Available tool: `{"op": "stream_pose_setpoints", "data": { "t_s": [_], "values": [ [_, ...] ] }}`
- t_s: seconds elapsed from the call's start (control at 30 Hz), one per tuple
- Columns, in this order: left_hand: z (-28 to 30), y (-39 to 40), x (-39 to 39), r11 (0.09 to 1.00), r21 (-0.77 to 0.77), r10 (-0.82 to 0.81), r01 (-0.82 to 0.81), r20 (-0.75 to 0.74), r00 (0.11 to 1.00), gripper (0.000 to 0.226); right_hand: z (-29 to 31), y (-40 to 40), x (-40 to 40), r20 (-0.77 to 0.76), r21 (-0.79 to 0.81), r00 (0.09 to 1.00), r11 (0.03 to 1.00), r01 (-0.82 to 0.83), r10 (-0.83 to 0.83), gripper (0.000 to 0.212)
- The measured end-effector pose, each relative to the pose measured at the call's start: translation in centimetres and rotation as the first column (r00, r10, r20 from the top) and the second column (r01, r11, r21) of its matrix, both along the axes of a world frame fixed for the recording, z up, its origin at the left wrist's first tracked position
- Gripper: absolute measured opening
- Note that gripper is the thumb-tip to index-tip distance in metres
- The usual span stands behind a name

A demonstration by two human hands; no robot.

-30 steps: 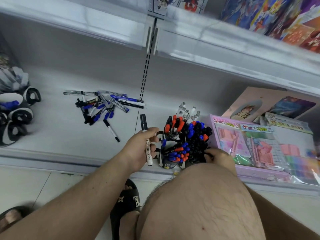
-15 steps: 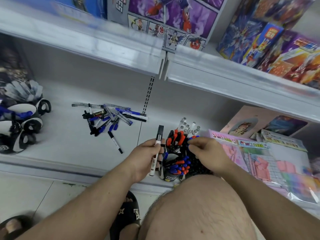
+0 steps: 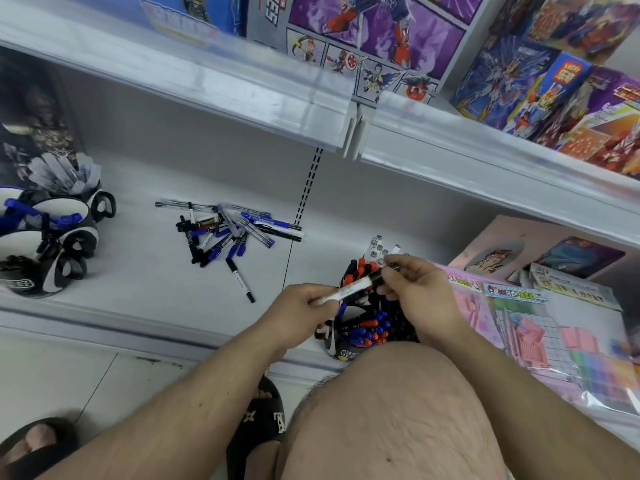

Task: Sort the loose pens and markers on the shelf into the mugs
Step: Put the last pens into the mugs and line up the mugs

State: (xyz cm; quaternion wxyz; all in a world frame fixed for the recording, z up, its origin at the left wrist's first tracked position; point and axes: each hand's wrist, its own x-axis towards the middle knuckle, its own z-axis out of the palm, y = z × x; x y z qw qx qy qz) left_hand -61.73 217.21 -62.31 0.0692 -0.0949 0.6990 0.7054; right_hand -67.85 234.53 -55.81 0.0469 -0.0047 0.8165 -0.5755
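My left hand (image 3: pixel 304 304) and my right hand (image 3: pixel 420 294) both grip one white marker with a black cap (image 3: pixel 356 286). The left holds its white body, the right pinches the capped end. The marker lies tilted just above a black-and-white mug (image 3: pixel 341 348) crammed with red, blue and black markers at the shelf's front. A loose pile of pens and markers (image 3: pixel 228 232) lies on the shelf to the left. Further left stand more black-and-white mugs (image 3: pixel 52 237), some holding blue pens.
The white shelf (image 3: pixel 138 271) has a raised front edge. Pink stationery packs (image 3: pixel 540 327) lie to the right of the full mug. An upper shelf (image 3: pixel 485 164) carrying toy boxes overhangs. My bare knee (image 3: pixel 391 410) and sandalled feet are below on the tiled floor.
My right hand left the mug's markers and took hold of the marker's capped end. The marker went from upright in my left hand to tilted between both hands. The camera tilted upward.
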Motion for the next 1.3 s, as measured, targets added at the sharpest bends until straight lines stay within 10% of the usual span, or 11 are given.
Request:
{"op": "stream_pose_setpoints", "data": {
  "t_s": [0.3,0.83,1.3],
  "values": [
    [-1.4,-1.7,-0.3,0.942,0.227,0.213,-0.248,0.168,0.962,0.016,-0.1,2.1,-1.8,0.044,-0.235,0.954,0.925,0.299,-0.298,0.019],
    [-1.4,-2.1,-0.1,0.944,0.204,0.221,-0.26,0.194,0.956,0.017,-1.6,0.9,-1.7,-0.088,-0.173,0.979,0.97,0.168,-0.186,0.033],
    [-0.4,-4.1,1.4,0.948,0.196,0.224,-0.252,0.155,0.962,0.022,-1.3,1.5,-3.7,-0.352,0.239,0.931,0.951,0.194,-0.102,0.021]
  ]
}}
